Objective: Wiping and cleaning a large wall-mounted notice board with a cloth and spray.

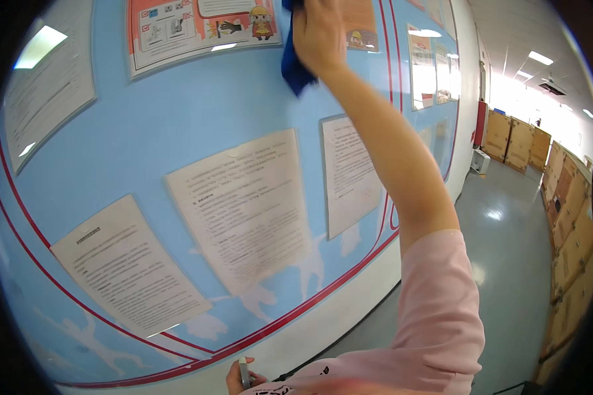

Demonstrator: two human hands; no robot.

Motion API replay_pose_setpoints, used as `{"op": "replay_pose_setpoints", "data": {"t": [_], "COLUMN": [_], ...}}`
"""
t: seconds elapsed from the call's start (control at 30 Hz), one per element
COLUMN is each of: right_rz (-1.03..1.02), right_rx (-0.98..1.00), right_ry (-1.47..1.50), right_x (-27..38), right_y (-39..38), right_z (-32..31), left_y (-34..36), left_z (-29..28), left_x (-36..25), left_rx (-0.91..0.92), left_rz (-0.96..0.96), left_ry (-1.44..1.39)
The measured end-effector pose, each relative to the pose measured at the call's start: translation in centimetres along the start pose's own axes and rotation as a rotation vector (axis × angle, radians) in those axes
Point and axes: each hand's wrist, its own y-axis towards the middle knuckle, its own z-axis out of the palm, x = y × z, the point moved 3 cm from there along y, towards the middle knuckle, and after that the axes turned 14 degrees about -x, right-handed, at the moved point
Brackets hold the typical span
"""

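Note:
High on a light blue notice board (132,131), my right hand (320,38) presses a dark blue cloth (296,78) against the surface. Its fingers are partly cut off by the top edge. The cloth hangs down between a red and white illustrated poster (204,29) and an orange poster (359,16). Low down, close to my body, my left hand (234,378) is closed around a small grey object with a pale tip (245,372); most of it is hidden, so its kind cannot be told.
Several printed sheets, including a large central one (244,210), hang on the board. Red border lines (296,315) run along its lower edge. To the right, a grey floor aisle (501,224) runs beside stacked wooden crates (570,210). A white box-shaped unit (480,162) stands by the wall.

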Motion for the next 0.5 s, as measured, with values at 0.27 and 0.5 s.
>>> {"op": "replay_pose_setpoints", "data": {"t": [0.27,0.5], "right_rz": [-0.074,-0.233], "right_rx": [0.165,-0.046], "right_ry": [-0.325,-0.256], "right_x": [-6.6,-1.4], "right_y": [5.4,-2.3], "right_z": [10.5,1.8], "left_y": [0.3,0.8], "left_z": [-1.4,-1.9], "left_x": [1.7,2.7], "left_rx": [-0.099,-0.134], "left_rz": [-0.097,-0.213], "left_ry": [-0.094,-0.193]}}
